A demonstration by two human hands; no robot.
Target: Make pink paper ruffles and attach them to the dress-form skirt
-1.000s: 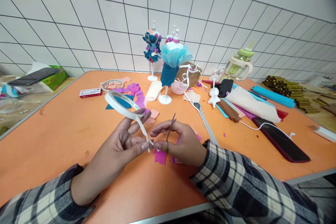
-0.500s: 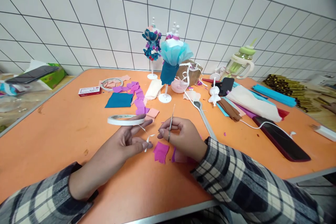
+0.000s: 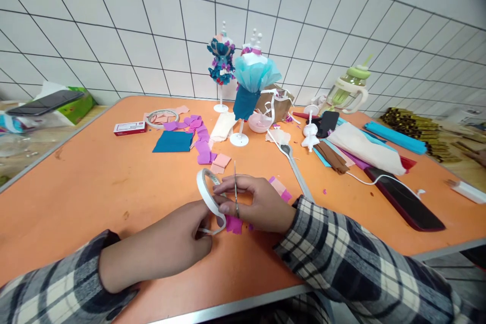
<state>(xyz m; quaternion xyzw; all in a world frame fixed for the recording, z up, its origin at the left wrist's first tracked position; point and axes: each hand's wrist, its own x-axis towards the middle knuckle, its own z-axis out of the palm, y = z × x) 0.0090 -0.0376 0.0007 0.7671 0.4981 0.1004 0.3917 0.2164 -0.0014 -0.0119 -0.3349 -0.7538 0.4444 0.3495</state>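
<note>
My left hand [image 3: 182,235] is closed around a white roll of tape [image 3: 207,196], which stands on edge just above the orange table [image 3: 94,182]. My right hand [image 3: 258,202] is closed on small scissors [image 3: 235,187] whose blades point up, and its fingertips touch the tape roll. A magenta paper scrap [image 3: 232,224] lies under both hands. More pink scraps [image 3: 280,188] lie beside my right hand.
Two small dress forms [image 3: 246,86] in blue and teal paper stand at the back. Paper pieces [image 3: 172,142], a second tape ring [image 3: 162,117], a red box [image 3: 129,128], a spoon [image 3: 294,164], a phone [image 3: 404,200], cloth and a green bottle [image 3: 347,88] crowd the far and right side.
The tape roll came down from a raised position to on edge between my hands. My left hand turned over and closed on it; my right hand moved in against it with the scissors.
</note>
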